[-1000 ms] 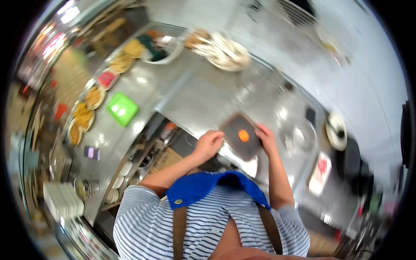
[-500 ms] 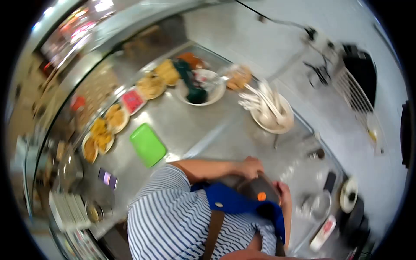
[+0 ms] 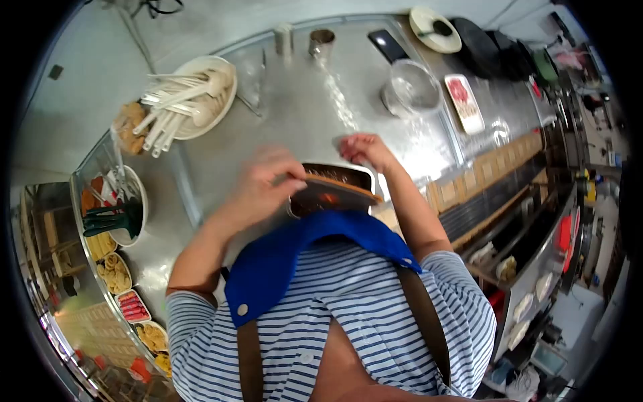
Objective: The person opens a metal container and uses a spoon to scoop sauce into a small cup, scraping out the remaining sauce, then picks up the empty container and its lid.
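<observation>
The thumb and fingers of my left hand, slightly blurred, pinch the left end of a dark grey lid with an orange mark. The lid stands tilted close to my apron, above a rectangular container with a pale rim. Inside the container something dark and glossy shows; the lid hides the rest. Just beyond the container's far right corner is my right hand, its fingers curled together. Whether anything small sits in those fingers I cannot make out.
On the metal counter stand a bowl of white ladles, a metal cup, a clear tub and a phone. A white tray with red print lies right. Food plates line the left edge.
My view has turned to the right. Earlier both hands were at the closed-looking dark box by my apron; now its lid is raised and tilted, and my right hand is off it.
</observation>
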`<control>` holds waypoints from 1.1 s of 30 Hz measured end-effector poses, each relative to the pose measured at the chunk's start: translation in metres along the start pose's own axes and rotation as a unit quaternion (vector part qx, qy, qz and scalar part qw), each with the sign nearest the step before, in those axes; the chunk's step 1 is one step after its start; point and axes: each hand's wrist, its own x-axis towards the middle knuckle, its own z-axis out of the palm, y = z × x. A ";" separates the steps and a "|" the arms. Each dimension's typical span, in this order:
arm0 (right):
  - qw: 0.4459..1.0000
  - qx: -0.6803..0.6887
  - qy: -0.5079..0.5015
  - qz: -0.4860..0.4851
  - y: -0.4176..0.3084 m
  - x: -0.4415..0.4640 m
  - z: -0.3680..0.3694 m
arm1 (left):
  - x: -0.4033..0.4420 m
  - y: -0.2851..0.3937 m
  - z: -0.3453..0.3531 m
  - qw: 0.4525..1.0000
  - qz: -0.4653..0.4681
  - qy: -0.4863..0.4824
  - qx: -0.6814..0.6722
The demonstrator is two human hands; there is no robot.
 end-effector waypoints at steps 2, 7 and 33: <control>0.994 -0.031 0.097 -0.050 0.006 -0.015 -0.019 | 0.015 0.025 -0.012 0.978 0.139 0.040 0.147; 0.986 0.031 0.164 -0.032 0.007 -0.071 -0.032 | 0.056 0.003 -0.009 0.921 0.260 0.129 0.262; 0.955 -0.208 0.203 -0.057 0.013 -0.110 0.029 | 0.094 -0.165 0.019 0.969 -0.089 0.204 0.106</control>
